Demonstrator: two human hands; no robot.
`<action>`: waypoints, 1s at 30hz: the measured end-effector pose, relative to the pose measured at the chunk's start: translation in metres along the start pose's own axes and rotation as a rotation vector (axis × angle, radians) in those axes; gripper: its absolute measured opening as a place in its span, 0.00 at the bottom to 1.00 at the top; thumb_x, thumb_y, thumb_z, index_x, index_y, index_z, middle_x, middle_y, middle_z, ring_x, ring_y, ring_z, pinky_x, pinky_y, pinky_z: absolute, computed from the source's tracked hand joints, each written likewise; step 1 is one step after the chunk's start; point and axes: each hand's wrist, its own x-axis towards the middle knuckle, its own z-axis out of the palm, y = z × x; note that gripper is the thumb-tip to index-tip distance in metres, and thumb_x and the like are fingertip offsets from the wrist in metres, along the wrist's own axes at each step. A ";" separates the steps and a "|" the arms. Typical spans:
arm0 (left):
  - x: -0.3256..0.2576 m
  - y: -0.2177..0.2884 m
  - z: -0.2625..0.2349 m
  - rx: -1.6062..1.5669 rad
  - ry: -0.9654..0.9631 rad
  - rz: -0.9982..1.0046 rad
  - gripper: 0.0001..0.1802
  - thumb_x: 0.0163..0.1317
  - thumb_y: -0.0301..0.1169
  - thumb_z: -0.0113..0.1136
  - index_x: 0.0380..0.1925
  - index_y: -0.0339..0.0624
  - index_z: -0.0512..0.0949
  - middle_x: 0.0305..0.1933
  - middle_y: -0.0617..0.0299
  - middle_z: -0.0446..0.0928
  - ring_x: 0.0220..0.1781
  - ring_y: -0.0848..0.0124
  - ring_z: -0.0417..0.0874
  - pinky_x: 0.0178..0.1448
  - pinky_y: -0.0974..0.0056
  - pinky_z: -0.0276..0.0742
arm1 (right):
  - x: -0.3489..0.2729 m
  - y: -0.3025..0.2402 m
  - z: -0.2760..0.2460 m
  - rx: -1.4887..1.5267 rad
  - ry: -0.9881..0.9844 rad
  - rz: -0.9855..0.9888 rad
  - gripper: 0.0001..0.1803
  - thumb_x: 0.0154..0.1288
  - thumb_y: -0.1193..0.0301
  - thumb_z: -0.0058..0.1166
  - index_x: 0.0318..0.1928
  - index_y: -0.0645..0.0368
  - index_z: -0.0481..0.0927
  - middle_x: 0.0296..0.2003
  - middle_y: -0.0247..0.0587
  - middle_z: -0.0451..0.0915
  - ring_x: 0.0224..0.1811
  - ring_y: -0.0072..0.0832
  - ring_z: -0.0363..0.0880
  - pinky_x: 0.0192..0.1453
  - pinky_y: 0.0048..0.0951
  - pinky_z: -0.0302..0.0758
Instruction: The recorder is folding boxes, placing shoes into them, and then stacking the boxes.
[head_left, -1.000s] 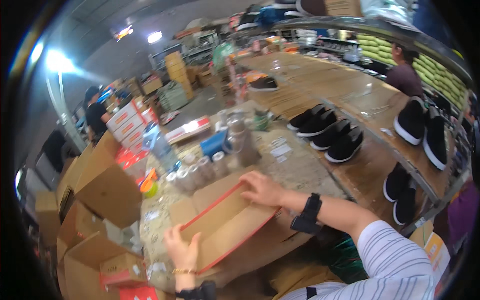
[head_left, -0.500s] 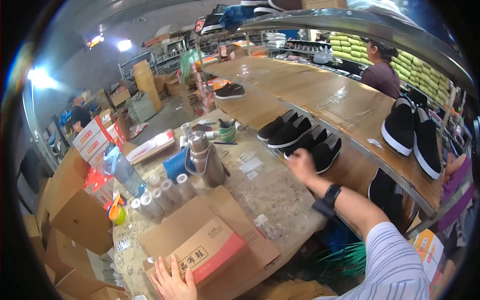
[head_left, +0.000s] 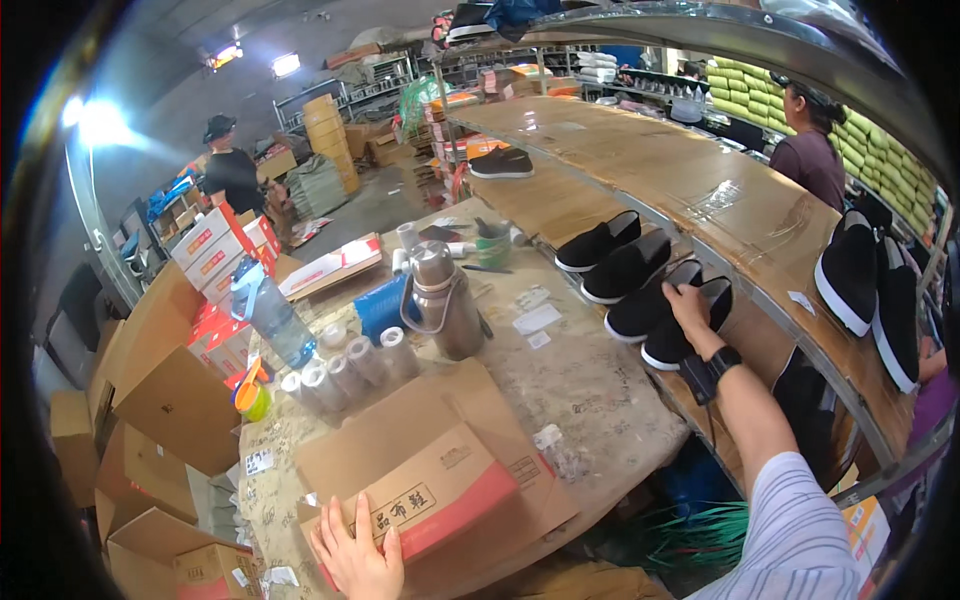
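Note:
My left hand [head_left: 358,552] lies with its fingers spread on a brown shoebox [head_left: 440,482] with a red band and dark printing, near the table's front edge. Farther right, my right hand [head_left: 692,316] reaches to a row of black slip-on shoes with white soles. Its fingers are closed at the opening of a black shoe [head_left: 645,312], between it and the black shoe beside it [head_left: 668,348]; the fingertips are partly hidden. Two more shoes [head_left: 627,268] stand just beyond these on the low shelf.
A steel flask [head_left: 450,315], white rolls [head_left: 352,370] and a blue water jug [head_left: 272,315] stand on the worktable [head_left: 590,400]. More black shoes [head_left: 848,272] sit on the right shelf. Open cartons [head_left: 170,410] line the left. Two people are in the background.
My right hand has moved onto the nearer black shoes and its fingers have closed there. My left hand stays on the shoebox. The view has shifted leftward, showing more of a person at the back left.

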 end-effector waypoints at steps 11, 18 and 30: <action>0.017 -0.022 -0.015 -0.328 0.105 -0.075 0.25 0.53 0.35 0.61 0.55 0.52 0.75 0.40 0.58 0.70 0.48 0.58 0.67 0.60 0.44 0.54 | -0.155 -0.088 -0.069 1.512 -0.804 -0.119 0.08 0.63 0.70 0.52 0.29 0.60 0.77 0.25 0.36 0.77 0.27 0.21 0.75 0.28 0.22 0.70; -0.032 0.006 0.021 -0.232 0.434 -0.042 0.06 0.50 0.34 0.64 0.29 0.57 0.85 0.30 0.65 0.67 0.40 0.66 0.68 0.53 0.57 0.52 | -0.252 -0.087 -0.097 1.995 -1.102 0.159 0.09 0.63 0.69 0.51 0.30 0.62 0.77 0.28 0.39 0.77 0.30 0.24 0.76 0.31 0.23 0.72; -0.057 0.107 -0.011 -1.655 -0.325 0.137 0.28 0.67 0.35 0.50 0.63 0.31 0.59 0.62 0.51 0.66 0.65 0.64 0.64 0.68 0.62 0.57 | -0.330 -0.107 -0.089 2.031 -1.360 0.339 0.11 0.65 0.68 0.50 0.32 0.65 0.75 0.33 0.44 0.77 0.36 0.29 0.77 0.35 0.24 0.75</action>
